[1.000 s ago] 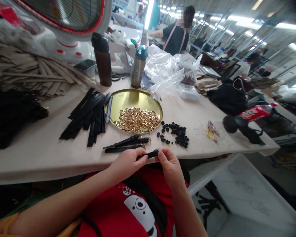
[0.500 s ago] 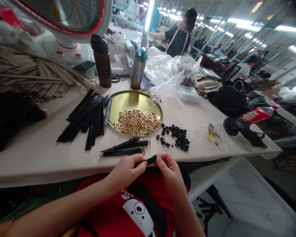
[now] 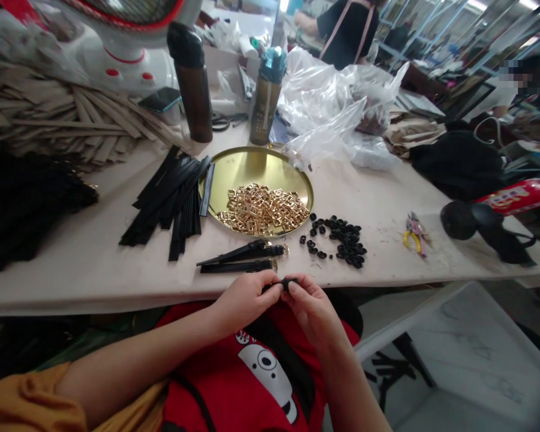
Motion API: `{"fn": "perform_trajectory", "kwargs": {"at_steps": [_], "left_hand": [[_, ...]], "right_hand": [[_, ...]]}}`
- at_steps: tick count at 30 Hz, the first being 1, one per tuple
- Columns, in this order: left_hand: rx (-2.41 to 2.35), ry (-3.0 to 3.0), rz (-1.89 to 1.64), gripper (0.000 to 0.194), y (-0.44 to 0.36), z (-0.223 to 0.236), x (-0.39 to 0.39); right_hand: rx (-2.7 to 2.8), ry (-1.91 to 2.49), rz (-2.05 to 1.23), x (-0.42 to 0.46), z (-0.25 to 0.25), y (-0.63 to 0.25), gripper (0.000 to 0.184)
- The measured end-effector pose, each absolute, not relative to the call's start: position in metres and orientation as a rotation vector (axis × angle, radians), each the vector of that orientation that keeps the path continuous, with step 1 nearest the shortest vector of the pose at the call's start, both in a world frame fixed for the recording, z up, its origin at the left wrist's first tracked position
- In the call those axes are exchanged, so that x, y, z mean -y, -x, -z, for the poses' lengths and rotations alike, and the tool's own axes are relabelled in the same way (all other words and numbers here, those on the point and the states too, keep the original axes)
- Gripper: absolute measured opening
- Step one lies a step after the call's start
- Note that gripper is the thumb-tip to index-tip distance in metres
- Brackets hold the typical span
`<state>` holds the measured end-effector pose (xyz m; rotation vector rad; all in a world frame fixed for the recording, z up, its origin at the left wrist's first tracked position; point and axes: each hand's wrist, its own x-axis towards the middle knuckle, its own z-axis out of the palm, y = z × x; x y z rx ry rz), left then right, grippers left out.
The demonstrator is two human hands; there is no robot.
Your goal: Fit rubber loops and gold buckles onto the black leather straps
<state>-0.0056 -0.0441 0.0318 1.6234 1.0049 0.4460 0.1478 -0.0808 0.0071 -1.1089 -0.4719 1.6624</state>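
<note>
My left hand point(image 3: 256, 295) pinches a short black strap point(image 3: 290, 281) just off the table's front edge. At the strap's other end the fingers of my right hand point(image 3: 308, 303) are closed on it; most of it is hidden by my fingers. Straight beyond my hands lie several black straps with gold buckles point(image 3: 240, 259). A round gold tray point(image 3: 243, 157) holds a heap of small gold buckles point(image 3: 265, 210). Small black loops point(image 3: 346, 240) are scattered to its right, and flat black straps point(image 3: 171, 204) are piled to its left.
Two bottles point(image 3: 265, 99) and a crumpled plastic bag point(image 3: 328, 102) stand behind the tray. Pliers point(image 3: 414, 234) lie at the right, near a red-labelled bottle point(image 3: 522, 195). A fan point(image 3: 130, 66) and a heap of beige strips point(image 3: 49, 114) fill the left back. Below the table edge is a white bin point(image 3: 459, 354).
The view has tilted down and swung left. My hands have come closer together on the strap, and less of it shows between them.
</note>
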Motion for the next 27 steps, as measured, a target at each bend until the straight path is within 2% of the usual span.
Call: {"fn": "perform_trajectory", "kwargs": {"at_steps": [5,9,14,16,19,22,27], "left_hand": [[-0.885,-1.396,-0.448,0.024,0.015,-0.028,0.047],[-0.940,-1.386,-0.547,0.014,0.021,-0.024,0.052],[-1.020,-1.411,-0.550,0.012,0.025,-0.027,0.059],[-1.029,-1.434,-0.514,0.014,0.027,-0.033,0.062],[-1.073,-1.569,-0.499,0.014,0.030,-0.041,0.068],[-1.178,-1.788,-0.499,0.016,0.033,-0.044,0.072],[-1.227,-1.929,-0.379,0.030,0.040,-0.040,0.074]], "right_hand": [[0.407,1.151,-1.535,0.083,-0.006,-0.146,0.014],[0.491,1.183,-1.489,0.091,-0.006,-0.133,0.016],[0.614,1.194,-1.399,0.104,-0.010,-0.124,0.029],[0.609,1.148,-1.432,0.108,-0.012,-0.123,0.029],[0.561,1.117,-1.558,0.112,-0.012,-0.120,0.020],[0.544,1.084,-1.754,0.116,-0.010,-0.117,0.026],[0.483,1.028,-1.850,0.123,-0.010,-0.116,0.022]]}}
